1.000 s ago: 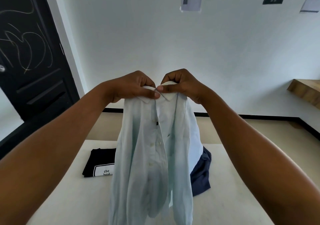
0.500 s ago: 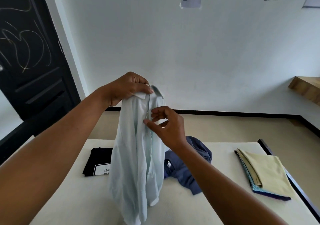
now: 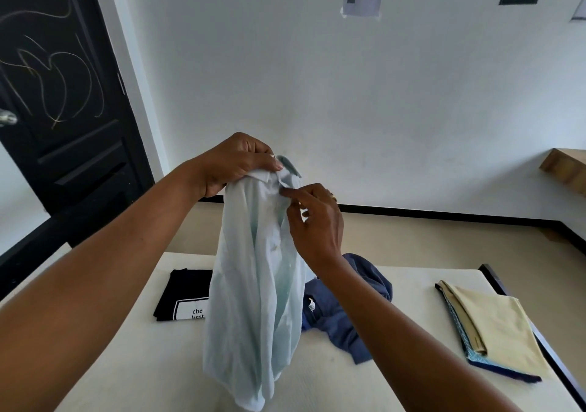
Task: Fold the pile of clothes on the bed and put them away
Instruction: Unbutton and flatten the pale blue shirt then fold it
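Note:
A pale blue button shirt [image 3: 250, 300] hangs upright above the bed [image 3: 317, 386], its hem brushing the mattress. My left hand [image 3: 233, 163] grips the collar at the top. Just below the collar, my right hand [image 3: 317, 221] pinches the shirt's front placket with thumb and forefinger. Behind the shirt lies a crumpled dark blue garment [image 3: 345, 304]. A folded black T-shirt with white print [image 3: 182, 297] sits on the bed to the left. A folded stack with a yellow cloth on top [image 3: 494, 329] lies at the right.
The bed's dark frame edge [image 3: 523, 319] runs along the right side. A black door [image 3: 60, 94] stands at the left, and a wooden shelf [image 3: 564, 166] juts from the right wall. Beige floor lies beyond the bed.
My right hand let go of the collar, dropped to the placket, then rose again to pinch just under the collar. The shirt now hangs from my left hand and the view has lowered.

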{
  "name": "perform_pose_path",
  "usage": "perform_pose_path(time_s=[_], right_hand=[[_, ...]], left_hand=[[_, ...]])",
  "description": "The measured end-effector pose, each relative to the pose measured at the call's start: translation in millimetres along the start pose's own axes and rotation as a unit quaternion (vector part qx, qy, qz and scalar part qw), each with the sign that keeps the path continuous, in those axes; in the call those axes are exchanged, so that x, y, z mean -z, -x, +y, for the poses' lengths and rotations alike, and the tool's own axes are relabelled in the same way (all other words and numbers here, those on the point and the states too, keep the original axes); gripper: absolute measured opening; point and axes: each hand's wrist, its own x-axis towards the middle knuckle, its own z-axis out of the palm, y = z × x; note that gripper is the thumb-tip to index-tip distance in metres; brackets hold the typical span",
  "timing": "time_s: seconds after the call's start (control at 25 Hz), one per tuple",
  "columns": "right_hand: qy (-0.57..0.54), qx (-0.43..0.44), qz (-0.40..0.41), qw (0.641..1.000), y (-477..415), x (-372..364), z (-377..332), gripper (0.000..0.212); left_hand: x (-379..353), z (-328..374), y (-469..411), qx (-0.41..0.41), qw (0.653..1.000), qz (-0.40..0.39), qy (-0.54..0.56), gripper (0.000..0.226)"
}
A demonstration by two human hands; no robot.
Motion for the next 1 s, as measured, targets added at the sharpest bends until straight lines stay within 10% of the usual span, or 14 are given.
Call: perform_pose_path(time_s=[0.44,1.0], right_hand=[[-0.247,-0.105,-0.23,0.936,-19,26,6,0.012],[-0.227,-0.126,-0.113,0.959,-1,29,4,0.012]], left_hand=[[4,2,2,0.014,1.0,-0.013,0.015,0.022],[2,-6,-3,0.015,0.998,-0.042,0.038,0.038]])
